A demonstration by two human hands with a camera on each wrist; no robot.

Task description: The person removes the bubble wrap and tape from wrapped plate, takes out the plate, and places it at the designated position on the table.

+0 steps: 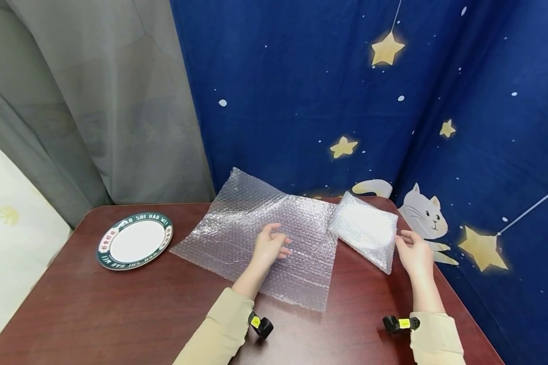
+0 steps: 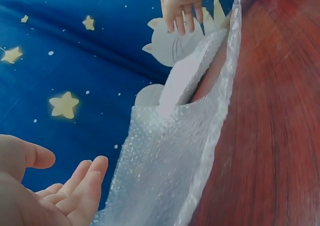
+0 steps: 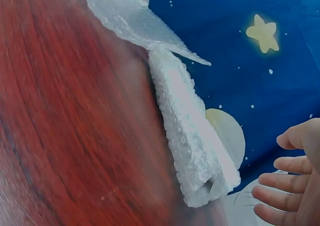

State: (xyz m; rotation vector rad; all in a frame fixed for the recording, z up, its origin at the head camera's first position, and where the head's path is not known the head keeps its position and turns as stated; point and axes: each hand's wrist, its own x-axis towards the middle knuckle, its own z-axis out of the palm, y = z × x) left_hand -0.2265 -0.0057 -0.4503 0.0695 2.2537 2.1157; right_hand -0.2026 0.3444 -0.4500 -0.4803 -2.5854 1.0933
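A wide sheet of bubble wrap (image 1: 237,218) lies spread over the middle of the table, one far corner raised. My left hand (image 1: 270,246) hovers over it with loosely bent fingers and nothing in them; the left wrist view shows that hand (image 2: 65,191) palm up beside the sheet. A flat white item wrapped in bubble wrap (image 1: 365,228) lies at the back right, overlapping the sheet's right edge. Close to its right end is my right hand (image 1: 414,253), fingers relaxed. In the right wrist view, a gap separates the right hand (image 3: 295,181) from the wrapped package (image 3: 187,131).
A round plate (image 1: 137,241) with a green lettered rim sits on the left of the brown table (image 1: 118,314). Behind the table hang a grey curtain (image 1: 105,101) and a blue curtain (image 1: 292,91) printed with stars and a cat.
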